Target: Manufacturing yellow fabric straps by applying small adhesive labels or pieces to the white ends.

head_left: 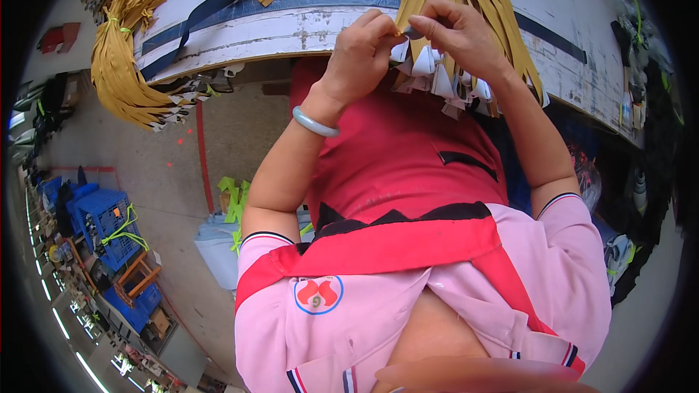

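Close together at the table's near edge, my left hand (362, 51) and my right hand (460, 38) are both closed in a pinch. Between their fingertips is a small grey strap end (413, 32), gripped from both sides; its finer details are too small to make out. Right behind and below my fingers, a bundle of mustard straps (502, 22) lies over the table and hangs off its edge. White and grey tips (441, 82) show at the hanging ends.
The worn white table (269, 33) carries blue bands and a loose navy strap (193, 22). A tied bundle of mustard straps (120, 65) hangs at the left corner. Blue crates (109, 222) stand on the floor at left. Clear bags (586, 182) are at right.
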`<state>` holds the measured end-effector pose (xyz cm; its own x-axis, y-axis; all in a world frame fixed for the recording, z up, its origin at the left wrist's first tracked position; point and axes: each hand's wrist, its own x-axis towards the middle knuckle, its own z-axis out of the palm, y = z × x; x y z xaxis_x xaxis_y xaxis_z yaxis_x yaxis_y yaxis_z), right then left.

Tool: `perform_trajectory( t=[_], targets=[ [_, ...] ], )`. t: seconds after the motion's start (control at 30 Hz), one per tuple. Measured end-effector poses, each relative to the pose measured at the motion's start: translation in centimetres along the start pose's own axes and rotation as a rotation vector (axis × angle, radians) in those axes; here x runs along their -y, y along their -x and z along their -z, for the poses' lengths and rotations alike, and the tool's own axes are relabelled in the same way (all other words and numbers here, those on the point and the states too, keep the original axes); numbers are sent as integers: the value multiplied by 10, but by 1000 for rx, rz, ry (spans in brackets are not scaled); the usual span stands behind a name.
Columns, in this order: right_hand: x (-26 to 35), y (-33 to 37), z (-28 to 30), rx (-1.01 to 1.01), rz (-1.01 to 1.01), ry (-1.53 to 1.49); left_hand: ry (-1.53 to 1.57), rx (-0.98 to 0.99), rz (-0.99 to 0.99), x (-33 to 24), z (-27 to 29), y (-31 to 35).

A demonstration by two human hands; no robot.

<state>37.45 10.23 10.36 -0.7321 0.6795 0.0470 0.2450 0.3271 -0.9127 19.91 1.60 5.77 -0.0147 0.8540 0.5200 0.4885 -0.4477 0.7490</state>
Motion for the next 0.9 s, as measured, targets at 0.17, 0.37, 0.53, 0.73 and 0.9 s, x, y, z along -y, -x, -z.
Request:
perform_trajectory(
  t=[0.17,0.37,0.53,0.73,0.9],
  targets=[
    [-13,5,21,-46,-87,-84,-29,-124,42,15,16,-2],
    [-28,22,48,-56,-238,113,275,-714,419,73,110,3],
    [-14,13,30,-161,1,333,9,-126,187,23,33,30],
    [-16,1,5,144,224,404,-174,66,168,-15,-37,41],
    [-21,7,12,320,174,427,2,35,140,-1,-27,38]
  ],
)
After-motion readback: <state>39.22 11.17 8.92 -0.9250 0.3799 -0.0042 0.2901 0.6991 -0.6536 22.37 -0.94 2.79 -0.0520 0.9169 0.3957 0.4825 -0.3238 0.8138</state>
